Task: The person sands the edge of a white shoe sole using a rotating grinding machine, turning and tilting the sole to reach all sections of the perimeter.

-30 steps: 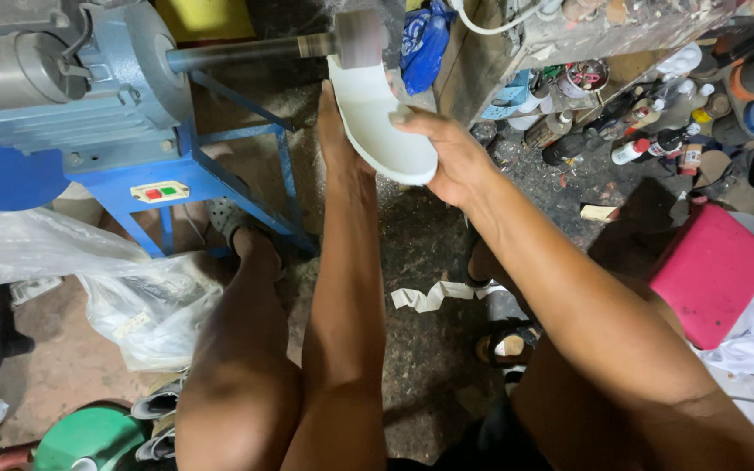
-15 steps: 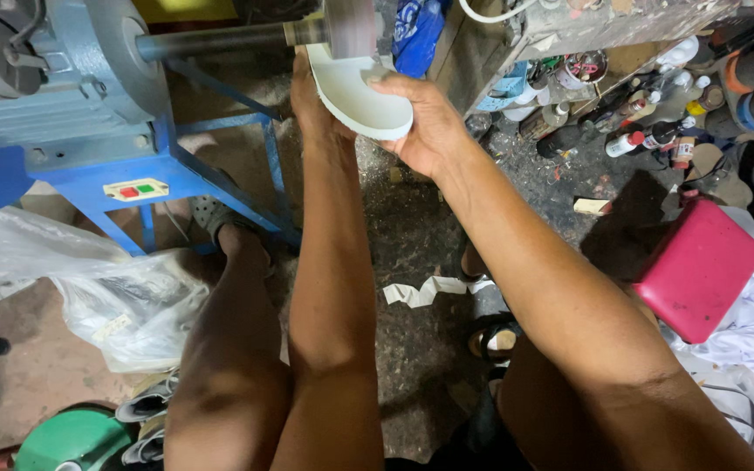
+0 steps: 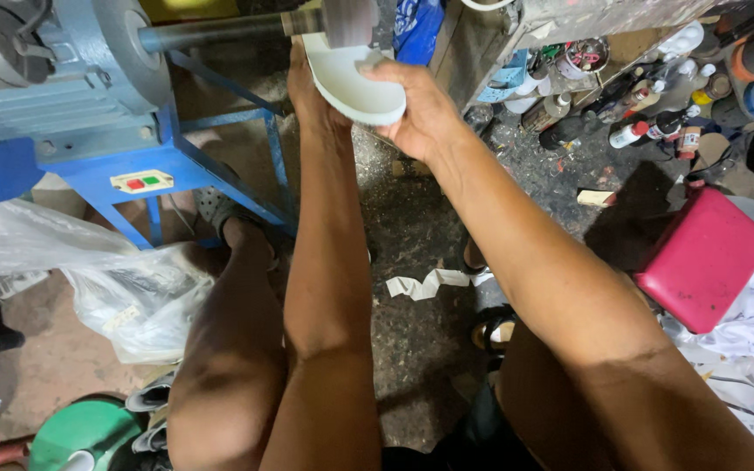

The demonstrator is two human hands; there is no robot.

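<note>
At the top centre of the frame a white shoe sole is held up against a grey grinding drum on the end of a horizontal shaft. The sole's long axis runs diagonally, from its upper-left end under the drum down to its rounded lower-right end, with its pale concave face turned toward the camera.

The right hand closes around the lower-right end, its thumb laid across the face and its fingers curled behind the edge. The left hand lies behind the sole's left side, fingers mostly hidden, so how tightly it grips cannot be told, though it touches the sole. Both forearms stretch straight up the frame from the lower edge, nearly parallel.

The shaft comes from a blue motor at upper left, on a blue frame. A red stool stands at right.
</note>
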